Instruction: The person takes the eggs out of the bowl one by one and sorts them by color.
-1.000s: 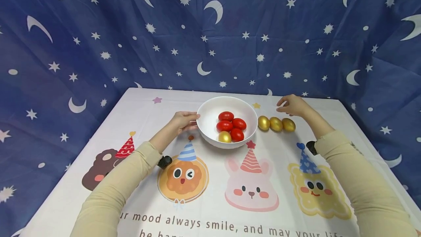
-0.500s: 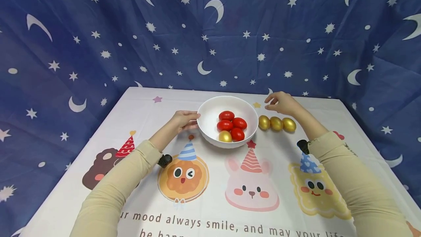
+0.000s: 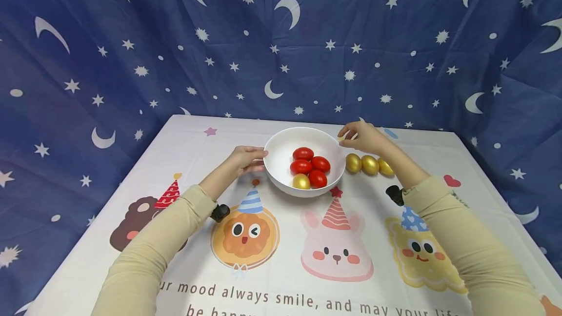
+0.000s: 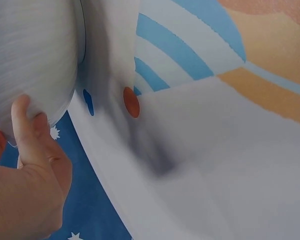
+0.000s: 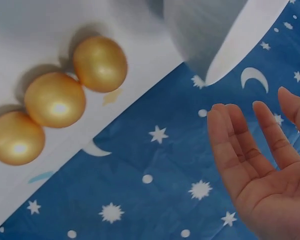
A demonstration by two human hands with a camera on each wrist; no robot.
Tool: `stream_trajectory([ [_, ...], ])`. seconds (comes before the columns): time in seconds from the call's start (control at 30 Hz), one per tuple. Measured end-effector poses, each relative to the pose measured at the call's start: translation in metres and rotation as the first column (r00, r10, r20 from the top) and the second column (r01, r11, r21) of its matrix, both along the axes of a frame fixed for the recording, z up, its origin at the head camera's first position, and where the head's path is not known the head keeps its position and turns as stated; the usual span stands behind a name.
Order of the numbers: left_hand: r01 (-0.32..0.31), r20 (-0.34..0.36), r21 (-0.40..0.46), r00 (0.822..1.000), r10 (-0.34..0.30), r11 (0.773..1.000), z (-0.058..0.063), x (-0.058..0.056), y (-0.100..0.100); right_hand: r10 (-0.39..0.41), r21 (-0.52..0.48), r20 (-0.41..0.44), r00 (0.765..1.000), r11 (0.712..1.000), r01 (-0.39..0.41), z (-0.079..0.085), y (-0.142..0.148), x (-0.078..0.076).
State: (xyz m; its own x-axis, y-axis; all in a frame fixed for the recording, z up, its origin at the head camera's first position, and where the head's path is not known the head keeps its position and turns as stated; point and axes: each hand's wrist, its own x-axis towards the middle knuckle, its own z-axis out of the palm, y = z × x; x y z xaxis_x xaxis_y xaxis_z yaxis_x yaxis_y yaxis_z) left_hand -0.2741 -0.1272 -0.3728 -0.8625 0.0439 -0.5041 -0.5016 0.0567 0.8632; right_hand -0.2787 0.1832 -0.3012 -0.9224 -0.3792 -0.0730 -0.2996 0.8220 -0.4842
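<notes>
The right hand (image 3: 363, 138) has travelled leftward since a second ago, from behind the row of golden eggs (image 3: 370, 165) to just beside the right rim of the white bowl (image 3: 281, 145), while the bowl and the left hand (image 3: 247, 159) have kept their places. From here I see the right hand's fingers loosely bent, the thumb well apart from them, nothing held; the right wrist view shows a small gap between its fingertips and the bowl. The left hand pinches the bowl's left rim, fingers against the outside wall. The bowl sits near the back of the table, upright, with four red eggs (image 3: 300, 167) and a single golden egg (image 3: 301, 182) in it, the golden one lying nearest the person. Just right of the bowl the three golden eggs lie side by side on the white tablecloth (image 3: 199, 138), the farthest partly covered by the right forearm in the head view. Cartoon figures in party hats are printed along the cloth, and behind the table hangs a blue curtain (image 3: 303, 82) scattered with white moons and stars.
</notes>
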Motion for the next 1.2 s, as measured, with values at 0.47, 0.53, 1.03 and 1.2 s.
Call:
stream_trajectory([
  [0.47,0.031,-0.018,-0.01,0.999,-0.031,0.999,0.004,-0.002,0.003,0.08,-0.03,0.009,0.997,0.996,-0.079,0.002,-0.024,0.004],
  [0.53,0.029,-0.012,-0.019,1.0,-0.029,0.999,0.004,-0.001,0.003,0.085,-0.032,0.017,0.996,0.996,-0.085,0.002,-0.028,0.005],
  [1.03,0.031,0.003,-0.017,1.0,-0.031,0.999,0.004,-0.001,0.003,0.181,0.052,0.067,0.981,0.981,-0.184,-0.005,-0.065,0.011],
  [1.2,0.043,-0.008,-0.04,0.999,-0.043,0.998,0.005,-0.002,0.002,0.236,0.078,0.056,0.97,0.968,-0.24,-0.002,-0.076,0.01],
])
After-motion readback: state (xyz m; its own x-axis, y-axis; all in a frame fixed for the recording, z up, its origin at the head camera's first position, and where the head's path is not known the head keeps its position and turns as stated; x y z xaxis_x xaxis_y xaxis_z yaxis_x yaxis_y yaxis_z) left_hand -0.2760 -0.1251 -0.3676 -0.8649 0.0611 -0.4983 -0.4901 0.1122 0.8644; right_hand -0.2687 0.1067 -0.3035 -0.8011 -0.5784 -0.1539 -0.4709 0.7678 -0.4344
